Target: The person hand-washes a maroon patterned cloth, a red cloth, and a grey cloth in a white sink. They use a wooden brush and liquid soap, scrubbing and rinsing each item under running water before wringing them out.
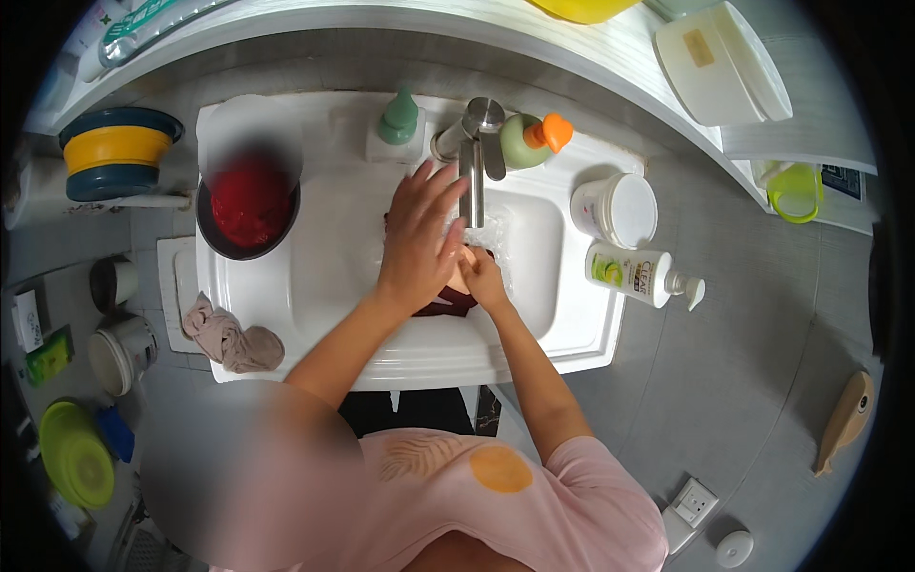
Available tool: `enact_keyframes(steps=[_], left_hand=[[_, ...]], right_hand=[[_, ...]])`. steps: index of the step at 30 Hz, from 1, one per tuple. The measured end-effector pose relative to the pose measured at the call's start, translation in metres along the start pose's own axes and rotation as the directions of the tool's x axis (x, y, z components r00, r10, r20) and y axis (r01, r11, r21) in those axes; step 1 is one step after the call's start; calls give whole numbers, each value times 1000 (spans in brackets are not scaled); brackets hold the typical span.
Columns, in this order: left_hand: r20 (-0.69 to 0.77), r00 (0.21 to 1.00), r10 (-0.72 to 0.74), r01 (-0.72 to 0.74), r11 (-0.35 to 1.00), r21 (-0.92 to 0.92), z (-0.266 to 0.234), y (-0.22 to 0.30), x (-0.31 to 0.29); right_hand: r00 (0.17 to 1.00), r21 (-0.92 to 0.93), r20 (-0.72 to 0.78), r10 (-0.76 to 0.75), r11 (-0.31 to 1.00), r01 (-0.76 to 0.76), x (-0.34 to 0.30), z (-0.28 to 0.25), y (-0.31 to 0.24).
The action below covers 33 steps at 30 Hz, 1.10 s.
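Note:
A dark red cloth (448, 303) lies in the white sink (334, 238), under the tap (472, 181), with splashing water beside it. My left hand (419, 248) is raised over the cloth by the spout, its fingers stretched out and slightly smeared by motion. My right hand (483, 278) is closed at the cloth's right side, just below the spout; its fingers are bent around an edge of the fabric. The left hand hides much of the cloth.
On the rim stand a black bowl (212, 238) with red contents, green soap bottle (399, 119), orange-capped bottle (529, 141), white tub (615, 210) and pump bottle (629, 274). Beige cloth (233, 336) hangs at the left corner. A white shelf (381, 21) overhangs the back.

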<state>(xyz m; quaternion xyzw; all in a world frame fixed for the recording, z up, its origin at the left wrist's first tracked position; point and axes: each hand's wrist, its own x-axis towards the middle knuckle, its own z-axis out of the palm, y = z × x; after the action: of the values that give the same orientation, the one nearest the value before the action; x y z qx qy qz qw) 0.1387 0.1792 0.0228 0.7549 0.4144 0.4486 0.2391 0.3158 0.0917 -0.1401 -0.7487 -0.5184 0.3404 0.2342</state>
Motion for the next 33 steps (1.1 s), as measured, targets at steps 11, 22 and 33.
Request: enact_keyframes(steps=[11,22,33], left_hand=[[130,983,-129,152,970,-189,-9,-50,-15],[906,386,-173,906,-115,-408,8,-59,-101],[757,424,-498,904,281,-322,5,-25,-99]], right_hand=[[959,402,235,155,883,-242,-15,-18,-21],[957,620,289,-10,764,-179,-48,-74,-76],[778,-524,201,-595,606,598,-110,-190,-128]])
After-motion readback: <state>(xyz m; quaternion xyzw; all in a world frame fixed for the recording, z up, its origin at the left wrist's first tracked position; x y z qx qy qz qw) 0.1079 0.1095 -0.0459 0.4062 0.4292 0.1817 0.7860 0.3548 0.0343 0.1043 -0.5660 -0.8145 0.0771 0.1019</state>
